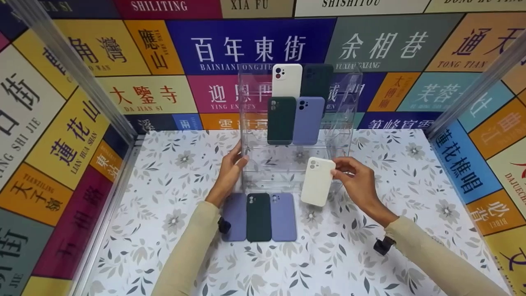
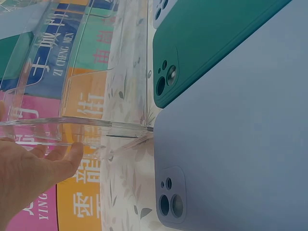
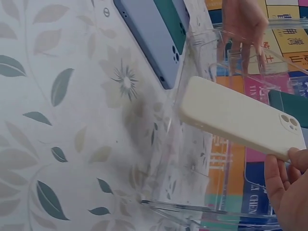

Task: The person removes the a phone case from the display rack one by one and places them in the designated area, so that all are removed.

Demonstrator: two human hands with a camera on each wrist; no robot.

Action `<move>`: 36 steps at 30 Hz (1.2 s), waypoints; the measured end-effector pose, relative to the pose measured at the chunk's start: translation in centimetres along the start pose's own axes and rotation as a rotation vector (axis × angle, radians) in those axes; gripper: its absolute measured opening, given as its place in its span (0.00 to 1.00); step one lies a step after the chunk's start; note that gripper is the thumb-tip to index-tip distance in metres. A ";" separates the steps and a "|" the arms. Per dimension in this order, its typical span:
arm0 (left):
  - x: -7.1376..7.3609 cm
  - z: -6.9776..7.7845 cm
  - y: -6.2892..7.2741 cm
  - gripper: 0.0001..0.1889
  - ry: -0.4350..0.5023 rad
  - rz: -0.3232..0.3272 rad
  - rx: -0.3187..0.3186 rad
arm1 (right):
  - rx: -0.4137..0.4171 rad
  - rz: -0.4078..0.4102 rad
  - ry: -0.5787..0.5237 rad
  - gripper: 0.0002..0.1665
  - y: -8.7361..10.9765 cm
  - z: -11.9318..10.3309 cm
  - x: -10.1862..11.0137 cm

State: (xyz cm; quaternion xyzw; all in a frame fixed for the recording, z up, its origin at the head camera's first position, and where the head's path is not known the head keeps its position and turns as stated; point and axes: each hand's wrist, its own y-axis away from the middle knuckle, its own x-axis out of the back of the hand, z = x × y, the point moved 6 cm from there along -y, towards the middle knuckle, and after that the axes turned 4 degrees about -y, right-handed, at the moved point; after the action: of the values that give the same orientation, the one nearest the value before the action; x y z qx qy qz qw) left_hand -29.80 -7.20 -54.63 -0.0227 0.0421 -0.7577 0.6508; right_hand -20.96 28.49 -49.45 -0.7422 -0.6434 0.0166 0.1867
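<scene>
A cream phone case [image 1: 317, 183] is pinched at its upper right edge by my right hand [image 1: 355, 179], thumb in front and fingers behind. The case hangs tilted before the lower tiers of a clear display stand [image 1: 283, 174]. My left hand [image 1: 228, 172] holds the stand's left side edge, its thumb toward the front. Higher on the stand are a white case [image 1: 287, 84] and a dark green case [image 1: 318, 76]. Below them, a dark green case [image 1: 281, 123] and a lavender case [image 1: 309, 123] stand side by side.
Before the stand, a lavender case [image 1: 235, 226], a dark green case [image 1: 259, 218] and another lavender case [image 1: 284, 218] lie in a row on the leaf-patterned tabletop [image 1: 164, 246]. Colourful lettered walls [image 1: 246, 45] enclose the table at the back and sides.
</scene>
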 end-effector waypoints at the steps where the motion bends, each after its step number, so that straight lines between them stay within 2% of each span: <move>1: 0.0 0.0 0.0 0.37 0.001 0.001 0.001 | -0.007 -0.003 0.008 0.17 0.2 0.2 0.0; 15: 0.0 0.0 0.1 0.37 0.001 -0.002 -0.008 | -0.166 -0.105 0.033 0.17 2.6 3.3 -0.5; 22: 0.0 0.0 0.1 0.38 0.001 0.000 0.000 | -0.224 -0.156 0.044 0.16 3.1 4.5 -1.1; 29: 0.0 0.1 0.0 0.37 -0.014 0.008 -0.007 | -0.294 -0.184 0.037 0.17 3.7 5.8 -1.8; 36: 0.1 0.1 0.0 0.37 -0.023 0.011 -0.014 | -0.322 -0.196 0.027 0.17 4.3 7.2 -2.4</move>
State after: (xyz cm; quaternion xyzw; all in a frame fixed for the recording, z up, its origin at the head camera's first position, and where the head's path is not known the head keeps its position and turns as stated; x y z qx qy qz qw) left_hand -29.75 -7.26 -54.55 -0.0358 0.0400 -0.7537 0.6551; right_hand -19.22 27.64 -57.96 -0.6966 -0.7042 -0.1150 0.0749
